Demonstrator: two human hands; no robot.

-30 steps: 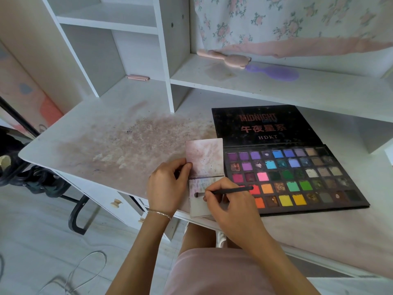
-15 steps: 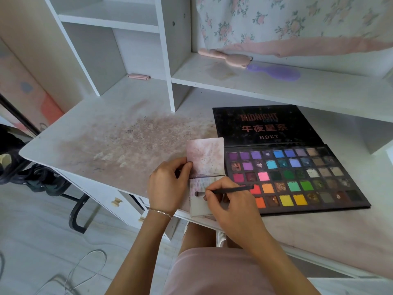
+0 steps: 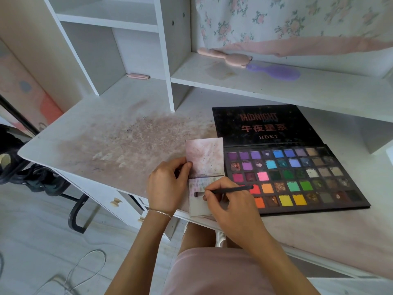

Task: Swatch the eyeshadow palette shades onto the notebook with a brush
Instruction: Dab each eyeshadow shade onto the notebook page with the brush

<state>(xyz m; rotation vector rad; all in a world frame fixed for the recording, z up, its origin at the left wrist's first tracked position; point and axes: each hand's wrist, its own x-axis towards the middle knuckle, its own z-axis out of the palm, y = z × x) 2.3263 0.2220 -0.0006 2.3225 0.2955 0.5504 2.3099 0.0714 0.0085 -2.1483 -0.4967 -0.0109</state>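
Swatching continues: the brush [image 3: 223, 190] tip lies on the notebook [image 3: 201, 206] lower page, scarcely moved over the last second, so this stroke is judged unfinished. Right hand [image 3: 231, 206] grips the brush; left hand [image 3: 167, 186] pinches the notebook's 9 o'clock edge. Palette [image 3: 297, 177] lies open at its 3 o'clock.

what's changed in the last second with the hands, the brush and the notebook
Almost nothing. The right hand still holds the brush with its tip on the lower page of the notebook, in the same spot. The left hand still pins the notebook's left edge. The palette lies open as before. Only the camera shifted slightly.
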